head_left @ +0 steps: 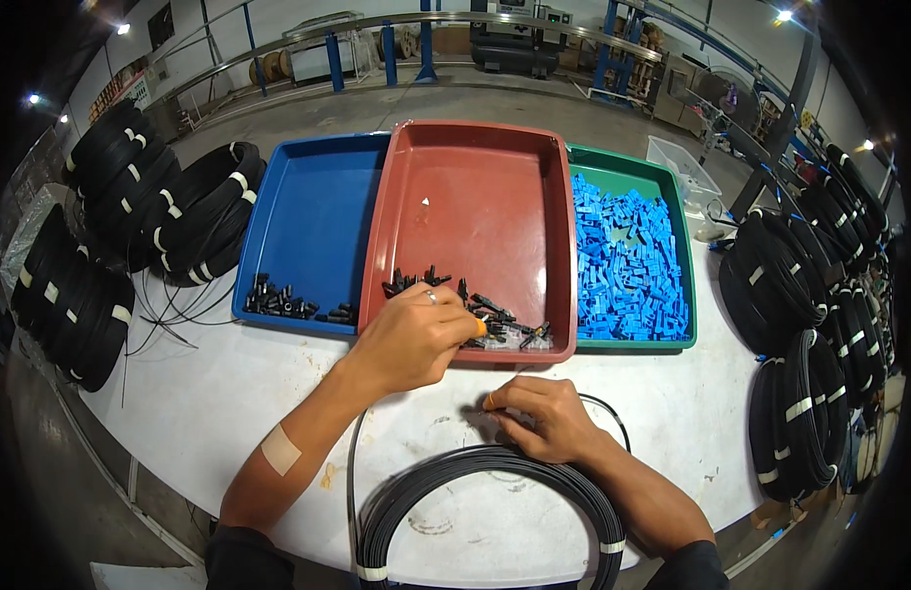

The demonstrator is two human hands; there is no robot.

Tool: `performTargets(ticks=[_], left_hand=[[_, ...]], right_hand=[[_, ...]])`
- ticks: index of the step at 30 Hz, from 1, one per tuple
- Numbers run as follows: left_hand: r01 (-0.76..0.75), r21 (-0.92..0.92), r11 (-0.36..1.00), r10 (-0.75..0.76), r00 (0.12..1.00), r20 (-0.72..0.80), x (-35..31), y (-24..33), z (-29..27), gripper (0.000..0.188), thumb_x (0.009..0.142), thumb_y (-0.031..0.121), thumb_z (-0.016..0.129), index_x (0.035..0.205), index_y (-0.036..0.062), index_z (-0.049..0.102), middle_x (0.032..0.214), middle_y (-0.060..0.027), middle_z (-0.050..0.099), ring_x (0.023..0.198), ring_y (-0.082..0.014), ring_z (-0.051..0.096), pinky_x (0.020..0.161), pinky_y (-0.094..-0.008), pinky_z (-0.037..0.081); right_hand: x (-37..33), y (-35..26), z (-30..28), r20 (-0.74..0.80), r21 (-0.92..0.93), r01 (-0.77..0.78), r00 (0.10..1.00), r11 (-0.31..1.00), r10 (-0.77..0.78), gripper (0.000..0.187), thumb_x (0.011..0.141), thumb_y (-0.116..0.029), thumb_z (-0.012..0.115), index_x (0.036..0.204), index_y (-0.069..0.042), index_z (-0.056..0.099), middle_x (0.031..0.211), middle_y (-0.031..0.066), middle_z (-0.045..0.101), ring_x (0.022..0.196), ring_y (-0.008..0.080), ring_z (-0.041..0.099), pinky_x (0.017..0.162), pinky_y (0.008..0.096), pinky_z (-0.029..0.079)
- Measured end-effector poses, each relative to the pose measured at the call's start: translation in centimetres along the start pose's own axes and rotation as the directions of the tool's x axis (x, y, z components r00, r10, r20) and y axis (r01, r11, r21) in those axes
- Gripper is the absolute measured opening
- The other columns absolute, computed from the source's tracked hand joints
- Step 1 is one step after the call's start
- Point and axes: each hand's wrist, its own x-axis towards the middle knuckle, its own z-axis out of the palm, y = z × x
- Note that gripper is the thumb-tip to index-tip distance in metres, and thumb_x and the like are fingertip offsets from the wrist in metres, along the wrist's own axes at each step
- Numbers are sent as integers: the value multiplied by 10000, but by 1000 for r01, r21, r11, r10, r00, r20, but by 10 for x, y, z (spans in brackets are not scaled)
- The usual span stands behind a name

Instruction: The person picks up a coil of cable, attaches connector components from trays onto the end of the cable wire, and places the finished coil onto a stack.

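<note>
My left hand [423, 329] reaches over the near end of the red tray [470, 197], with its fingers drawn together just above small black connector parts [490, 305]. What its fingertips hold, if anything, is hidden. Lower right, my right hand [544, 418] is closed in a pinch above the white table [268, 393]. A thin black cable [613, 406] loops up into the right hand, and its end at the fingertips is hard to make out. Both hands have an orange covering on a fingertip. The black cable coil [480, 460], tied with white tape, lies below my hands.
Left of the red tray, a blue tray [323, 197] holds black parts near its front. To the right, a green tray [632, 167] holds many blue connectors [627, 265]. Taped cable coils are stacked at left [205, 211] and right [799, 413]. A clear plastic bin [683, 162] stands behind.
</note>
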Motion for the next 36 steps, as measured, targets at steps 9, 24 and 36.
performTargets(ticks=[9, 24, 36], left_hand=[[-61, 166, 984, -4, 931, 366, 35, -13, 30, 206, 780, 21, 693, 969, 67, 763, 992, -43, 695, 1005, -245, 617, 900, -381, 482], [556, -529, 641, -480, 828, 288, 30, 12, 14, 142, 882, 51, 731, 992, 31, 643, 903, -35, 647, 765, -30, 582, 652, -202, 457], [526, -816, 239, -504, 786, 359, -39, 42, 23, 172, 886, 50, 788, 971, 34, 639, 906, -27, 707, 826, -79, 652, 754, -238, 531]], right_hand=[[4, 9, -3, 128, 86, -141, 983, 986, 130, 133, 885, -142, 727, 994, -69, 748, 885, 86, 724, 730, 275, 701, 631, 364, 551], [1, 4, -8, -29, -115, 49, 998, 992, -53, 217, 793, -65, 754, 1005, -102, 728, 1013, 72, 705, 679, 249, 690, 569, 356, 546], [3, -3, -4, -134, -180, 110, 982, 978, -135, 302, 730, 11, 749, 1012, -84, 703, 1052, 66, 675, 744, 252, 702, 587, 365, 553]])
